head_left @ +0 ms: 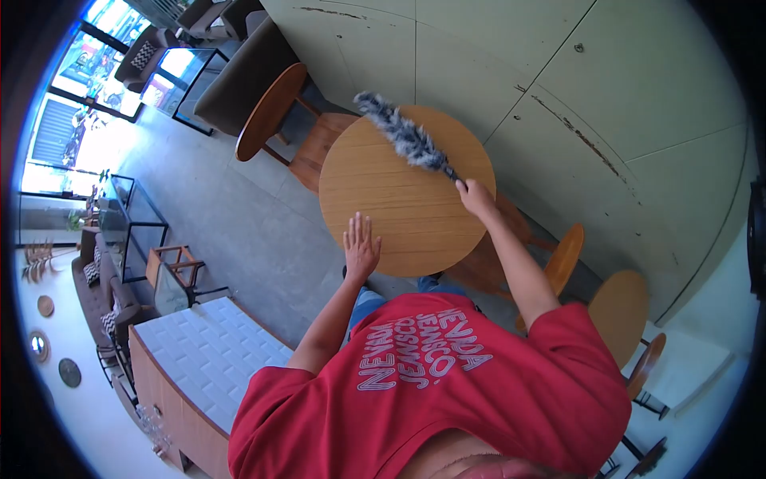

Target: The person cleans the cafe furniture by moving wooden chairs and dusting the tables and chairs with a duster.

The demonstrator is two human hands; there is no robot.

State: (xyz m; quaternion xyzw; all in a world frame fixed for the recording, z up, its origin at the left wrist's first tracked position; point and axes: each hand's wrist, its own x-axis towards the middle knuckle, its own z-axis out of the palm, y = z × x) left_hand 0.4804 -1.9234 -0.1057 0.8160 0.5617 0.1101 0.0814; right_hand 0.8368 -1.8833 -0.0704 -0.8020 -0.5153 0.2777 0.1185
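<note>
Closest to you is your red T-shirt [435, 351], with white lettering across the chest. Both your arms reach forward from it. Your left hand [362, 249] is palm down at the near left edge of a round wooden table [399, 219], its fingers straight, slightly spread and holding nothing; you cannot tell whether the palm presses on the wood. Your right hand [476, 198], over the table's right side, has its fingers curled closed around the dark handle of a fluffy grey duster [411, 142]. The duster's head starts just beyond those fingers and slants away to the left over the tabletop, its tip reaching past the far edge. Whether the fibres touch the wood is hard to tell. A wooden chair [274, 112] stands at the table's far left, another [565, 259] at its right. Beyond the table rises a pale, scuffed panelled wall [638, 96]; far left, bright windows [88, 72] face outdoors.
</note>
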